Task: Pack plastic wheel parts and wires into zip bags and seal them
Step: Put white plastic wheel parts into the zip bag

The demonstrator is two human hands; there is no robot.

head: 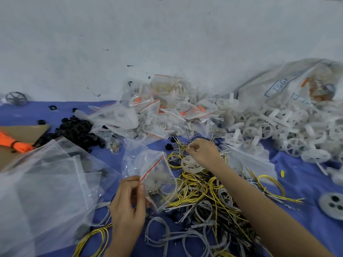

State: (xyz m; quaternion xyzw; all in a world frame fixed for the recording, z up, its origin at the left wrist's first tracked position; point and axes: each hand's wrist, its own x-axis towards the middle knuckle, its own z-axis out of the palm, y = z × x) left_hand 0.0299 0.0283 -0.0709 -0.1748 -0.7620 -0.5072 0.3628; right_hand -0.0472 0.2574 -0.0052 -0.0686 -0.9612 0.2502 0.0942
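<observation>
- Blue worktop [306,179] holds supplies in reach: white wheel heap [278,125] far right, wire tangle [204,193] centre.
- Zip bag [159,164], wheel [157,179] inside, centre-left; left grip [128,199] pinches its red-striped mouth, probably keeping it ready for filling.
- Right grip [202,153] pinches wires [180,145] above the tangle, likely for the bag.

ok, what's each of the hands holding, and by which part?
Left hand pinches the zip bag at its red-striped mouth edge. Right hand pinches a few thin wires; where along them is unclear.
</observation>
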